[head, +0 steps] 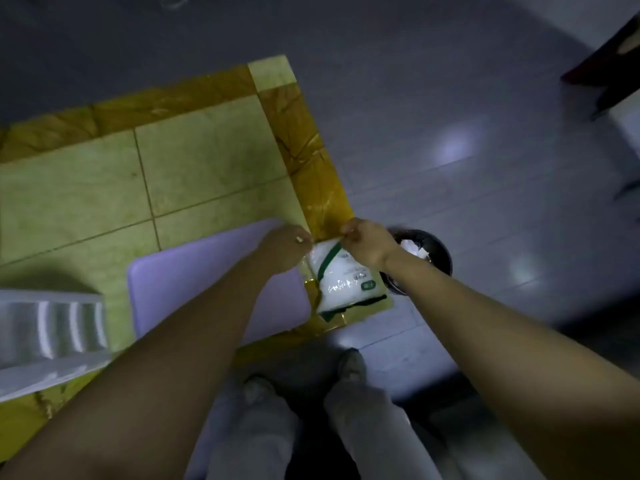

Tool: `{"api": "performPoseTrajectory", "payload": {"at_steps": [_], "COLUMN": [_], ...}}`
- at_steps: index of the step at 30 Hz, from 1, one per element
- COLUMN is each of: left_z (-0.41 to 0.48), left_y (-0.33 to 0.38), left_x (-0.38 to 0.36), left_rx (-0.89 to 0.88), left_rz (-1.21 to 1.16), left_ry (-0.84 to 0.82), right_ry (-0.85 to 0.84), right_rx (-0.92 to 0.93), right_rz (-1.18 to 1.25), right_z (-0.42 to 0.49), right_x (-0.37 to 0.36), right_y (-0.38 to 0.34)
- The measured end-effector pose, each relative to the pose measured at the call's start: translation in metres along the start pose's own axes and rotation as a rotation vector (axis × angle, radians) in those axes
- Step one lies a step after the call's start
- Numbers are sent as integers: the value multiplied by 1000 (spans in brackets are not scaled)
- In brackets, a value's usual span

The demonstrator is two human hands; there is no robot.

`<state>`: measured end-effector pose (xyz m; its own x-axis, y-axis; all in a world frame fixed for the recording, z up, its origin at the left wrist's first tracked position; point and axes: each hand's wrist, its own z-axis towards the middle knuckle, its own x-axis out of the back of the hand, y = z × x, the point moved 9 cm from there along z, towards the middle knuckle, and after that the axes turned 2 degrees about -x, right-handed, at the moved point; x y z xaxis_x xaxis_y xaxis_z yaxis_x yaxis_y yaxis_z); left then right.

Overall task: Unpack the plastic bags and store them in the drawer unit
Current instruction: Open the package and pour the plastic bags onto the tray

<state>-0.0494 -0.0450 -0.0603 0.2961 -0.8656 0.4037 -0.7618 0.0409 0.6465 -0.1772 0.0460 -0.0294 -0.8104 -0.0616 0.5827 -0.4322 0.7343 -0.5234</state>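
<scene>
At the far left a translucent drawer unit [52, 337] was seen resting on the tiled table [79, 195], cut off by the frame edge, so neither its drawer count nor whether any drawer stood open could be told; it was probably kept close so that the bags could be stowed without a reach. Beside it a pale lilac board [194, 282] lay flat on the table, partly covered by the left forearm. The left hand [285, 245] was closed in a pinch on the top edge of a clear packet of white plastic bags [346, 282], and the right hand [367, 242] was pinched shut on the same edge just beside it (a grip judged to be for tearing or pulling the wrapper open). The packet was held at the table's near right corner, hanging partly over the edge, presumably so that scraps would drop into the dark bin [429, 254] on the floor just beside it. The packet's printing was too blurred to read, and the bin's contents showed only as white crumpled shapes
</scene>
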Motion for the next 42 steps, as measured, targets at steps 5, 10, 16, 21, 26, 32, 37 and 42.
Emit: {"api": "performPoseTrajectory", "payload": {"at_steps": [5,10,16,21,26,32,37,42], "left_z": [24,48,50,32,-13,-80,-106,-116], "left_y": [-47,-78,-90,-98,-93,-70,-87,-154], "left_x": [-47,-74,-90,-84,-81,-101,-66,-29], "left_rx": [138,188,91,-13,-190,-584,-592,-356], "left_rz": [-1,-180,-408,-463,-355,513,376,-394], "left_ry": [-50,-53,30,138,196,327,674,630], "right_ry": [21,66,88,97,147,146,-1,38], "right_rx": [-154,-277,-190,-137,-85,-97,50,128], "right_rz": [-55,155,403,527,698,779,739,787], "right_z": [32,56,67,53,23,47,-57,-54], "right_x": [-37,-62,-84,-98,-102,-111,-132,-140], "right_y": [67,105,121,117,113,132,55,44]}}
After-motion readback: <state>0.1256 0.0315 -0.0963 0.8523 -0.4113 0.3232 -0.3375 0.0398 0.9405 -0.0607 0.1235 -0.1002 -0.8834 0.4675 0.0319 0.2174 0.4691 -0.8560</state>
